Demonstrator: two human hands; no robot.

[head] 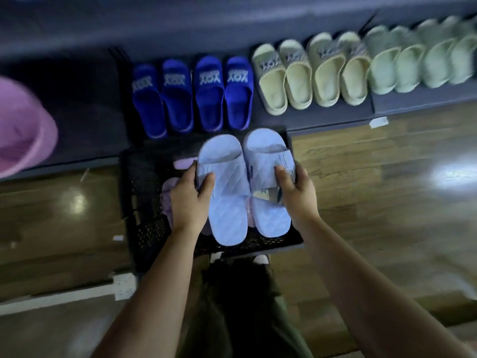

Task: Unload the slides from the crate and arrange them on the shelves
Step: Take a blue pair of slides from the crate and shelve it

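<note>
Two pale lilac-blue quilted slides are held side by side above a black perforated crate [139, 202] on the floor. My left hand [188, 200] grips the left slide [224, 192] at its strap. My right hand [296, 195] grips the right slide [268, 161] at its strap, where a tag shows. Pink-lilac slides [171, 192] lie inside the crate under them. On the low dark shelf [85, 120] behind the crate stand two pairs of royal blue slides [192, 96].
Right of the blue ones, cream slides [296, 76] and pale green slides [418, 55] line the shelf. A pink rounded object [23, 127] sits at the shelf's left. The shelf surface between it and the blue slides is bare. Wooden floor surrounds the crate.
</note>
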